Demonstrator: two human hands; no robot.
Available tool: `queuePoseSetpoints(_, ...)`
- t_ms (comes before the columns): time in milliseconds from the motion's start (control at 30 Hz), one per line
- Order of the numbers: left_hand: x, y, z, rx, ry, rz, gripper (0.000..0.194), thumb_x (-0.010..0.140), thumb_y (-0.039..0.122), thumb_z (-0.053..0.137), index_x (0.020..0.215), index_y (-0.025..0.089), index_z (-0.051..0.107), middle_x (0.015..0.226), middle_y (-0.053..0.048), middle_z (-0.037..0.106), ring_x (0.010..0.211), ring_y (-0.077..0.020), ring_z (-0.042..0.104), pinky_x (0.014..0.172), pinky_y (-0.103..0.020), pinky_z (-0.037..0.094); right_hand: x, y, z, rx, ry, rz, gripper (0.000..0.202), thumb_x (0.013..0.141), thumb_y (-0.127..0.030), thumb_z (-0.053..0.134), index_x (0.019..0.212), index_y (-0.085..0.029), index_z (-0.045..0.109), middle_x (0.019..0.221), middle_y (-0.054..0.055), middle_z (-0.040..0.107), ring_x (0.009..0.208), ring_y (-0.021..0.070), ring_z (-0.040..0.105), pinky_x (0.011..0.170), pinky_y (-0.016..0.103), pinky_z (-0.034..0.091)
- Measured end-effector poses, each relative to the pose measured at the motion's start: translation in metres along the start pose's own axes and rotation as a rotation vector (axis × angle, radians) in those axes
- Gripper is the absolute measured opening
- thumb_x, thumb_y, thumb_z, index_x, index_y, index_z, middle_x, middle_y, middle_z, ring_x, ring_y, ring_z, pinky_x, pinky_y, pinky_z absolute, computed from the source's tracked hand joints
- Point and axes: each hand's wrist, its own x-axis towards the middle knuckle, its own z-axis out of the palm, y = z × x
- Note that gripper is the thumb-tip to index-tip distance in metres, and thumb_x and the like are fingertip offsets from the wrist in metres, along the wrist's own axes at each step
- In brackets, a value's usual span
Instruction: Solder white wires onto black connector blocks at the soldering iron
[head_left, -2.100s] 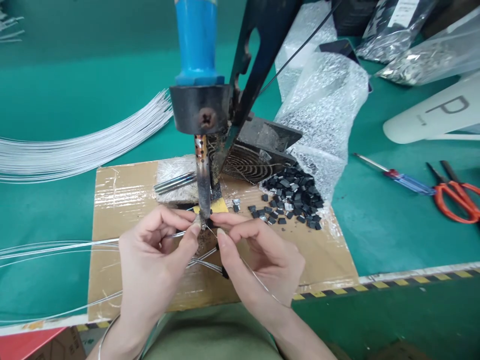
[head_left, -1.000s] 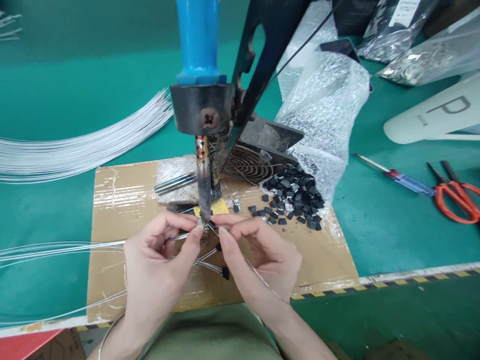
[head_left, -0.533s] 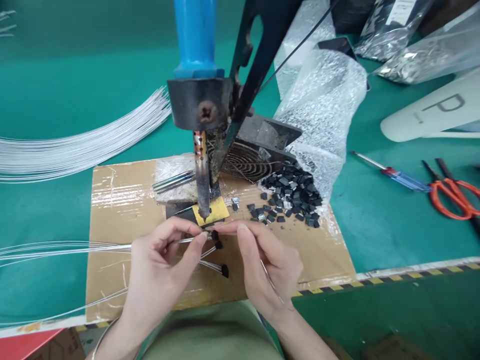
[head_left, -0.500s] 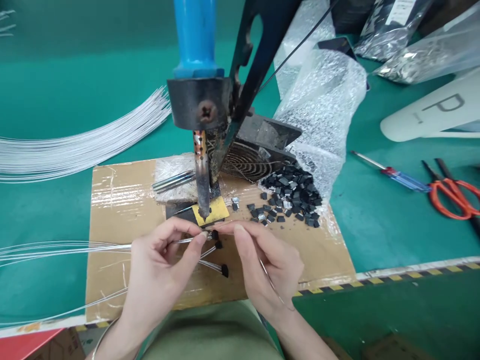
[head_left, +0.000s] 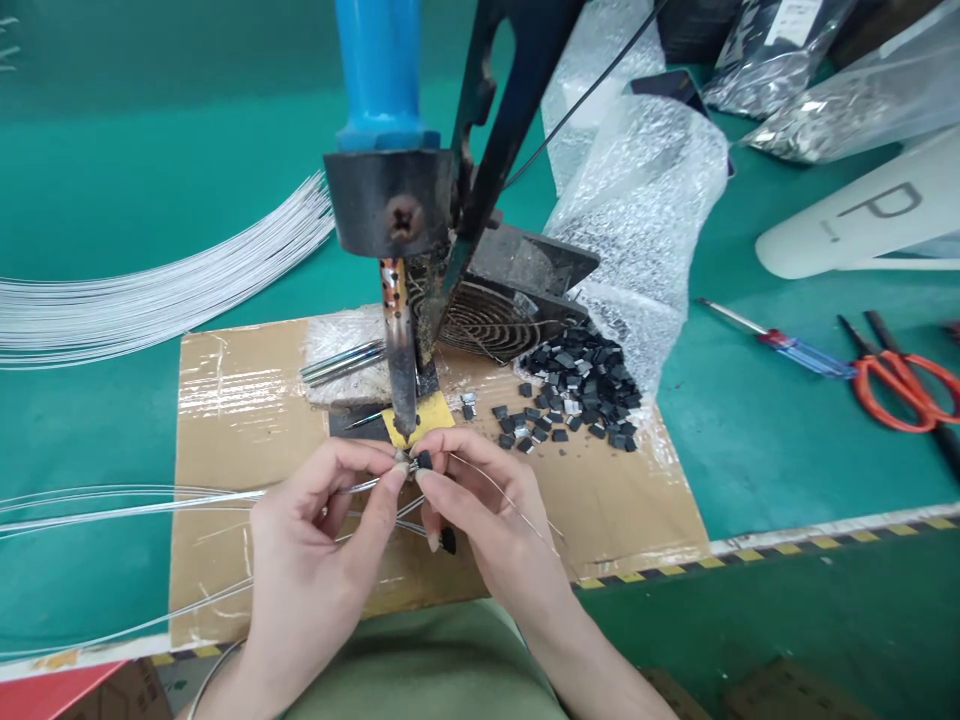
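Just below the soldering iron's tip, my left hand pinches white wires near their end. A small black connector sits at that end, and my right hand closes its thumb and index finger on it. A thin strand of solder wire trails from my right hand toward the lower right. Beneath the fingers another black connector lies on the cardboard, with wires attached. The blue-handled iron is held upright in a black stand.
A heap of black connectors lies right of the stand, beside bubble wrap. Farther right are a screwdriver, orange-handled scissors and a white cup. A bundle of white wires spreads at left.
My right hand has moved left and its fingers now grip the connector beside my left fingertips. The solder strand has shifted within my right hand. The view has moved slightly.
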Motion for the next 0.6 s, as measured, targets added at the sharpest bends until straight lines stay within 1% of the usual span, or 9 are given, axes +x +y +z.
queuePoseSetpoints(67, -0.0008, -0.0020, -0.0016, 0.029, -0.012, 0.033, 0.003, 0.090, 0.024, 0.075, 0.087, 0.022, 0.075, 0.092, -0.001, 0.078, 0.083, -0.0138, 0.073, 0.061, -0.016, 0.054, 0.0008, 0.0019, 0.0011, 0.052, -0.011, 0.012, 0.018, 0.083, -0.035, 0.084, 0.094, -0.023, 0.076, 0.073, -0.005, 0.053, 0.054, 0.0065, 0.052, 0.049, 0.019, 0.053)
queuePoseSetpoints(167, -0.0018, -0.0044, -0.0019, 0.058, -0.005, 0.045, 0.004, 0.090, 0.024, 0.075, 0.087, 0.022, 0.075, 0.095, -0.002, 0.079, 0.089, -0.0155, 0.074, 0.060, -0.016, 0.053, 0.0009, 0.0035, 0.0016, 0.082, -0.020, 0.021, 0.017, 0.084, -0.035, 0.084, 0.093, -0.022, 0.076, 0.074, -0.005, 0.054, 0.053, 0.0061, 0.052, 0.049, 0.018, 0.053)
queuePoseSetpoints(267, -0.0035, -0.0059, -0.0005, 0.060, 0.001, 0.058, 0.005, 0.091, 0.025, 0.075, 0.087, 0.023, 0.074, 0.095, -0.002, 0.078, 0.088, -0.0151, 0.074, 0.059, -0.017, 0.052, 0.0004, 0.0034, 0.0015, 0.075, -0.009, 0.032, 0.019, 0.083, -0.037, 0.084, 0.093, -0.022, 0.076, 0.074, -0.004, 0.054, 0.054, 0.0072, 0.052, 0.049, 0.020, 0.054)
queuePoseSetpoints(333, -0.0049, -0.0065, 0.0001, 0.065, 0.008, 0.067, 0.004, 0.091, 0.023, 0.074, 0.087, 0.024, 0.074, 0.096, -0.001, 0.078, 0.089, -0.0143, 0.074, 0.061, -0.016, 0.053, 0.0002, 0.0032, 0.0012, 0.069, -0.003, 0.037, 0.019, 0.083, -0.037, 0.084, 0.093, -0.022, 0.076, 0.075, -0.004, 0.054, 0.054, 0.0076, 0.053, 0.049, 0.021, 0.055)
queuePoseSetpoints(467, -0.0063, -0.0059, 0.0001, 0.092, 0.006, 0.086, 0.005, 0.092, 0.022, 0.073, 0.087, 0.025, 0.074, 0.095, 0.000, 0.076, 0.093, -0.0152, 0.073, 0.070, -0.018, 0.056, 0.0004, 0.0034, 0.0010, 0.084, -0.007, 0.053, 0.019, 0.083, -0.037, 0.084, 0.092, -0.022, 0.076, 0.073, -0.005, 0.055, 0.053, 0.0078, 0.054, 0.050, 0.021, 0.054)
queuePoseSetpoints(600, -0.0061, -0.0042, -0.0001, 0.114, 0.004, 0.093, 0.005, 0.091, 0.022, 0.074, 0.086, 0.024, 0.074, 0.095, -0.001, 0.076, 0.092, -0.0170, 0.073, 0.068, -0.020, 0.057, 0.0003, 0.0037, 0.0009, 0.114, -0.011, 0.065, 0.018, 0.083, -0.036, 0.084, 0.091, -0.022, 0.076, 0.070, -0.005, 0.054, 0.053, 0.0079, 0.054, 0.050, 0.020, 0.053)
